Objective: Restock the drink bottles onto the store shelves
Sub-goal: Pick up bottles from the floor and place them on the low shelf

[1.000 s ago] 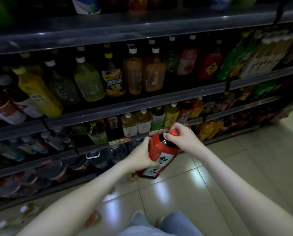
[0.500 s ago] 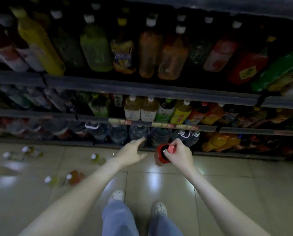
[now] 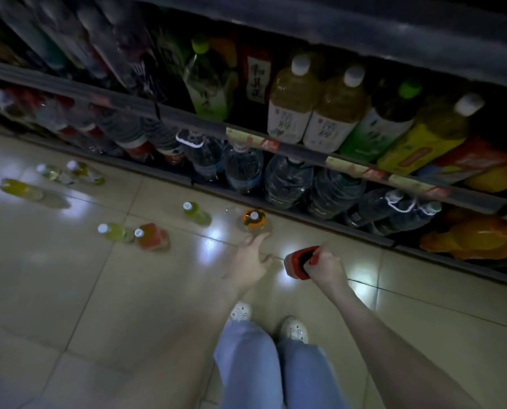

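Restock partly done, a fair bit left. On the floor (image 3: 99, 290), far left: yellow bottle (image 3: 20, 188) and two pale bottles (image 3: 82, 171), unshelved. Further right: yellow-green bottle (image 3: 113, 231), red-orange bottle (image 3: 152, 236), green bottle (image 3: 196, 212), then orange bottle (image 3: 253, 219) nearest the shelves (image 3: 187, 119). That makes seven down there by my count. Left hand (image 3: 250, 262) is released, fingers straight, tips just beside the orange bottle; can't tell if they touch. Red bottle (image 3: 298, 262) hangs low over the floor, not shelved, right hand (image 3: 324, 265) clenched round its cap end. To the right, water jugs (image 3: 287, 178) and tea bottles (image 3: 293, 104) look well stocked.
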Motion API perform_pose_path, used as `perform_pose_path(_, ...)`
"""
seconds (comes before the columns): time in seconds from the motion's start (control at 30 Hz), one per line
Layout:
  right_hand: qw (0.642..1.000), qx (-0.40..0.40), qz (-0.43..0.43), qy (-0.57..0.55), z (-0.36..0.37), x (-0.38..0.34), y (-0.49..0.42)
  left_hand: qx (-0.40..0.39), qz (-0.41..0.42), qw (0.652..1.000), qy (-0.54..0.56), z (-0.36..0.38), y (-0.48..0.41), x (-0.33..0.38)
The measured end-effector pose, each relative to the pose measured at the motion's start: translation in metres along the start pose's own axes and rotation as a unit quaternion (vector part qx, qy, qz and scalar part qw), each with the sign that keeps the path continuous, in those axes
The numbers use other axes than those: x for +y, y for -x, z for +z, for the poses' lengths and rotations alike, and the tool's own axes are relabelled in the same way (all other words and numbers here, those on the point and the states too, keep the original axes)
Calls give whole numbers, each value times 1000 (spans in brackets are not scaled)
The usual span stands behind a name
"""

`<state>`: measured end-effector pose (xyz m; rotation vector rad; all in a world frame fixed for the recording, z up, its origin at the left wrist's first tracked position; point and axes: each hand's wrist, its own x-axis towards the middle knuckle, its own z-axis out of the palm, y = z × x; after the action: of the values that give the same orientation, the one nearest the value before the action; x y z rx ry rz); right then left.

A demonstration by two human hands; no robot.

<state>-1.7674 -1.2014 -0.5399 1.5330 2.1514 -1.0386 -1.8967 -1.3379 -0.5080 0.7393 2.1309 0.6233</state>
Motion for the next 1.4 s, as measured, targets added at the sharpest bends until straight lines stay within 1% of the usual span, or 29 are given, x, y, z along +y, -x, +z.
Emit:
perform_pose_path(0.13,999,-31,2,35,49,19,-48,-18,9,1000,-9,30,-36,-42)
perform_pose_path(0.47,996,-70,-21,57,152,59,-171,-41,-21,999,7,93,-137,-127)
perform_pose_path(0.63,991,-78,-50,100,190,86,-215,-30,-24,999,18,118,-170,-166)
perform_pose_path(0.73,988,-70,-56,122,193,88,-226,-23,-27,999,20,124,-178,-176)
perform_pose_path(0.83,978,-98,-46,178,169,76,-221,-16,-22,1000,16,118,-171,-158)
perform_pose_path(0.9,978,-91,-53,182,146,60,-205,-15,-15,999,27,108,-161,-135)
perform_pose_path(0.97,985,-70,-87,132,121,40,-178,-5,-10,999,38,91,-146,-106)
perform_pose_path(1.07,991,-22,-131,17,72,7,-129,3,-3,998,63,63,-121,-59)
perform_pose_path(1.17,981,29,-166,-100,17,-24,-76,5,0,998,66,29,-89,-8)
perform_pose_path(1.23,967,49,-187,-165,-21,-42,-42,11,18,995,94,5,-67,25)
perform_pose_path(1.3,958,53,-197,-199,-58,-60,-10,17,38,991,129,-20,-46,55)
perform_pose_path(1.4,952,52,-208,-217,-111,-83,33,20,69,986,150,-59,-20,98)
